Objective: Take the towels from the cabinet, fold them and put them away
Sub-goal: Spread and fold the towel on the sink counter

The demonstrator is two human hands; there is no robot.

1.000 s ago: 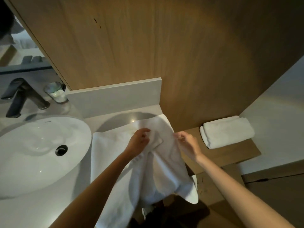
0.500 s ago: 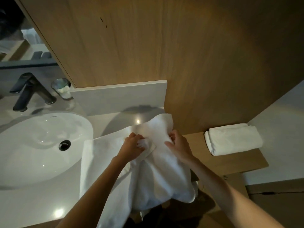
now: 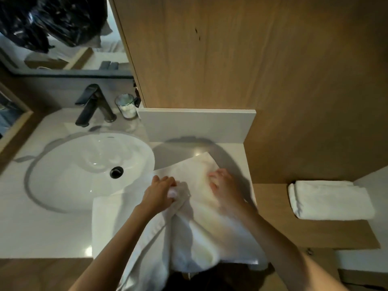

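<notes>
Nowhere legible writing — plain white towel (image 3: 210, 232)

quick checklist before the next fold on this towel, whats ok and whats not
1. Left hand grips the towel: ok.
2. Right hand holds the towel: ok, fingers curled into the cloth.
3. Towel lies flat on the counter: not ok, bunched, near end hangs over the edge.
4. Towel clear of the sink: ok.
5. Shelf room beside the folded towel: ok.
</notes>
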